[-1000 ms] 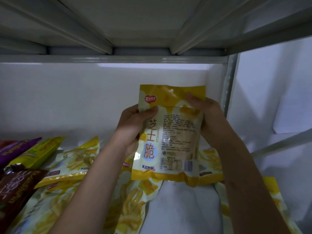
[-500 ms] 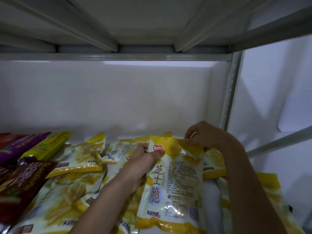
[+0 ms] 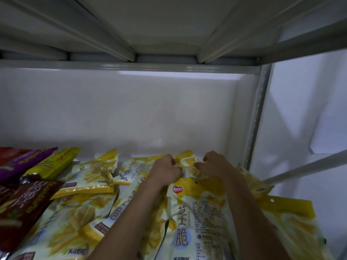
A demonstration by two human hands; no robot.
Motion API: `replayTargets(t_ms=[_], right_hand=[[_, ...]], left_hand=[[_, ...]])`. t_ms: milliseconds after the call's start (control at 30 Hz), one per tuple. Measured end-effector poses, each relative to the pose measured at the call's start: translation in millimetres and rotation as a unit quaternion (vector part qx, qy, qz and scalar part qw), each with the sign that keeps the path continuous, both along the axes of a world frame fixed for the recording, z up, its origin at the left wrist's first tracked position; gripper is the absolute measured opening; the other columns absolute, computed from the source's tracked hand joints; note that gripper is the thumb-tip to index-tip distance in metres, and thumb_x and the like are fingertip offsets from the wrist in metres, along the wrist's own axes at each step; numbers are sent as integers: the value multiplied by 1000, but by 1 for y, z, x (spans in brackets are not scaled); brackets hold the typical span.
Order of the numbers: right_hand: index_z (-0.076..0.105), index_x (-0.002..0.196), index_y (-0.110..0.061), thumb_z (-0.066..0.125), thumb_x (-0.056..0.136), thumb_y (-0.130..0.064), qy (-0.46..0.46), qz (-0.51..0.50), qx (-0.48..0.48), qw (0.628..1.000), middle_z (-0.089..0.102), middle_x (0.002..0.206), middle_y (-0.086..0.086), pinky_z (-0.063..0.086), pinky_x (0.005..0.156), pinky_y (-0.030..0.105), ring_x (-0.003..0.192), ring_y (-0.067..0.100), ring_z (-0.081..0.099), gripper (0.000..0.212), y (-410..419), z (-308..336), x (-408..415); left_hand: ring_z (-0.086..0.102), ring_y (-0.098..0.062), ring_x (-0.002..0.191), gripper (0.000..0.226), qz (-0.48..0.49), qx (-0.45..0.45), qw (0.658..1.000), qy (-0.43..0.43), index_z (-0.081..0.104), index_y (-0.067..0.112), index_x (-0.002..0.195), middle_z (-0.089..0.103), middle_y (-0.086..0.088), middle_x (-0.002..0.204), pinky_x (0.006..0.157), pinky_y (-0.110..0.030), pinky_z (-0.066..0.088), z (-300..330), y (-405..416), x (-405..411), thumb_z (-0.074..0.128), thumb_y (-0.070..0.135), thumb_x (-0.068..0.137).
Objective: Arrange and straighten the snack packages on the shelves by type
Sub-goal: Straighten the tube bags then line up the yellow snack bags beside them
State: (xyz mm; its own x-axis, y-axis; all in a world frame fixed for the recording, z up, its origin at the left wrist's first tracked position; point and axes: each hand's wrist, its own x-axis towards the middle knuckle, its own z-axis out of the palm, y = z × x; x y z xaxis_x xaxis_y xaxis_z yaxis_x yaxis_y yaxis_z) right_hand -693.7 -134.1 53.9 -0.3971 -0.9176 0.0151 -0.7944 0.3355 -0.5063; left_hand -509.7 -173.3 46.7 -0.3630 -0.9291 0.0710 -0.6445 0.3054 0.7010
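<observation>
We grip rear pack (image 3: 187,167), lower centre: left hand (image 3: 166,170) and right hand (image 3: 216,166) pinch its ends | long axis across frame, between our fingers | laid pack (image 3: 197,222) just below, lengthwise toward us | both hands equally near

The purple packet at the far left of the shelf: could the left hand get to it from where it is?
Probably yes. The purple packet lies on top of its pile, uncovered, and nothing stands between it and the left hand, which now grips a yellow packet and must let go first.
</observation>
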Motion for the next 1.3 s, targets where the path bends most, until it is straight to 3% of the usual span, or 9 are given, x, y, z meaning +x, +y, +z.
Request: replayTargets(t_ms=[100,267,467,567,700,867,933,1067,1300], right_hand=[[47,147,-7,58,99,-62,5,-15,28,999,50,150,17,45,110,40,139,37,49,74,-7,-12,-2],[61,111,-7,69,93,-57,-26,-21,25,999,62,120,17,42,78,32,121,35,62,54,-16,-21,-13],[52,104,-10,75,89,-54,-70,-53,-10,996,52,102,11,36,56,28,92,25,56,51,-13,-17,-20],[58,114,-8,78,88,-51,-111,-68,-43,991,52,103,11,42,75,31,95,25,55,54,-7,-10,-26],[67,111,1,89,79,-45,-169,-68,-71,981,69,102,12,53,77,36,99,32,70,61,3,-1,-28],[72,109,-4,92,79,-30,-213,-39,-106,971,75,98,8,61,90,44,92,27,73,44,12,16,-23],[72,111,-5,92,79,-22,-252,-23,-137,958,75,99,6,61,87,43,92,26,73,41,15,25,-20],[74,112,-8,88,81,-12,-321,39,-216,921,79,101,8,62,83,39,95,26,76,34,25,39,-12],[75,120,-8,80,88,-23,-363,145,-268,880,80,109,6,60,93,40,102,24,78,36,38,51,0]], left_hand=[[58,-32,117,49,26,6,999,-48,52,10,128,56,-14,132,95,-38,51,-16,-6,-4,71,41,94],[57,-35,123,60,28,6,997,-74,46,10,135,55,-17,138,99,-42,51,-23,-11,-8,68,51,96],[55,-30,127,69,0,46,998,-31,39,13,150,50,-13,150,89,-29,43,-15,-13,-9,72,41,96],[52,-22,112,69,-12,60,998,2,39,15,151,49,-12,149,83,-26,41,-13,-13,-9,75,35,95],[61,-23,116,76,-10,65,996,58,41,15,147,61,-12,136,91,-33,52,-10,-19,-12,82,37,87],[69,-25,95,85,1,60,976,207,36,12,148,64,-10,113,86,-39,57,6,-20,-13,89,27,83],[74,-28,87,71,-6,73,953,292,50,7,139,69,-13,112,78,-48,64,15,-17,-11,90,19,82],[69,-20,65,24,-19,45,934,353,77,4,102,76,-10,82,60,-34,58,34,-10,0,87,14,83],[73,-6,75,14,-73,-14,930,359,77,12,106,79,-1,87,64,-17,56,54,-10,15,77,14,93]])
